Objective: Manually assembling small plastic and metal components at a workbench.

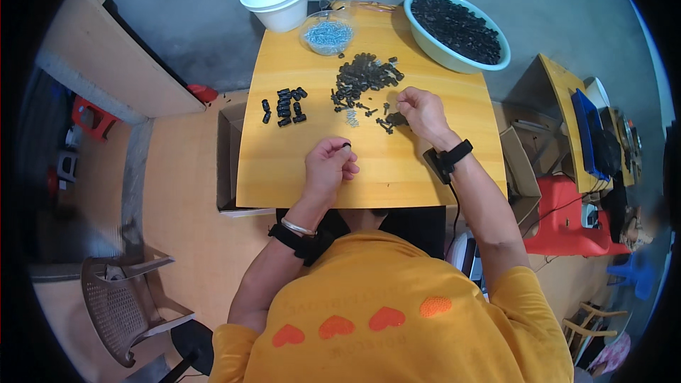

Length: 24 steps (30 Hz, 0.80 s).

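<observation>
Above the front part of the wooden table, my left hand [326, 170] is closed on a small black plastic part [346, 145] that shows at its fingertips. My right hand [423, 115] is over the table's right side with the fingers pinched together. What they hold, if anything, cannot be made out. Just beside its fingertips lie several small black pieces [385, 126]. Beyond them is a heap of black plastic parts [365, 74], with a few silver screws [352, 118] at its near edge. Further left, several black parts [285, 108] lie grouped in short rows.
At the table's back stand a clear bowl of screws [328, 35], stacked white tubs [277, 1] and a light-blue basin [461, 62] full of black parts. An open cardboard box [230, 159] is by the left edge. A red chair [560, 223] stands to the right.
</observation>
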Each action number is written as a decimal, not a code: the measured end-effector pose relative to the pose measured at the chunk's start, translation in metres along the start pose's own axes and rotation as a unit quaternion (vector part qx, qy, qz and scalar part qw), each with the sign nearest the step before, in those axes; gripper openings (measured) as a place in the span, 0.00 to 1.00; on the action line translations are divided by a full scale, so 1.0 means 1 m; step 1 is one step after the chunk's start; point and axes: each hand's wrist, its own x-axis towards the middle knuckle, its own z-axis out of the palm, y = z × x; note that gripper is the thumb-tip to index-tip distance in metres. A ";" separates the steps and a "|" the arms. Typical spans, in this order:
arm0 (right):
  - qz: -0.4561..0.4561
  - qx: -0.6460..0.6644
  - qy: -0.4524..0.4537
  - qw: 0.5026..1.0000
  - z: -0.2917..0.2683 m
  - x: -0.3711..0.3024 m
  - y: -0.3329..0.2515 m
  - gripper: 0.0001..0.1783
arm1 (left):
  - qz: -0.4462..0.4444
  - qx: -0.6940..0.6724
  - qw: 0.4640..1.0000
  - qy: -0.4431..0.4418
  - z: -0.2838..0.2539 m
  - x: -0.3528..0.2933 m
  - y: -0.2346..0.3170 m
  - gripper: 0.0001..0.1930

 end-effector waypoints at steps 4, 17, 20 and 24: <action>0.000 -0.034 -0.023 0.999 0.013 0.017 0.007 0.05 | -0.012 -0.004 1.000 -0.002 -0.006 0.005 -0.004 0.07; -0.268 -0.029 -0.070 0.960 0.040 0.005 -0.017 0.07 | -0.021 -0.008 0.999 0.023 -0.007 0.006 -0.001 0.08; -0.255 -0.045 -0.086 0.962 0.043 0.003 -0.020 0.06 | -0.019 -0.012 1.000 0.016 -0.008 0.007 -0.001 0.08; -0.244 -0.093 -0.099 0.960 0.044 0.001 -0.025 0.05 | -0.034 0.000 0.999 0.006 -0.009 0.006 0.001 0.09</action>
